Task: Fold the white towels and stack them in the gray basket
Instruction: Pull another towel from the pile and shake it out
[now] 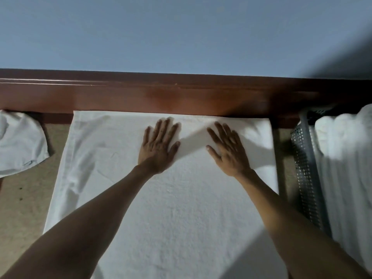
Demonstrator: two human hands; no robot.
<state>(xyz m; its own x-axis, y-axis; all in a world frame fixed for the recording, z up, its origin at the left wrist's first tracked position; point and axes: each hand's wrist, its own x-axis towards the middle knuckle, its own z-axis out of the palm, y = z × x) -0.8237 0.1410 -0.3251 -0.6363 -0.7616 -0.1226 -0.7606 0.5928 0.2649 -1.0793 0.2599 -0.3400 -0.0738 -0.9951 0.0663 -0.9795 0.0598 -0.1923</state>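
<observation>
The gray basket stands at the right edge of the view, its perforated side wall facing the spread towel. It holds white folded towels packed side by side, their rounded folds rising above the rim. How many there are cannot be told.

Just left of the basket, a large white towel lies spread flat on a tan surface, its far edge against a brown wooden rail. The towel's left side is creased.

The left hand and right hand rest palm down on the far part of this towel, a little apart from each other. Each grip is apart, fingers straight and spread, pressing on the cloth and clasping nothing.

A crumpled white towel lies at the far left on the same surface, separate from the spread one. A blue wall rises behind the rail.
</observation>
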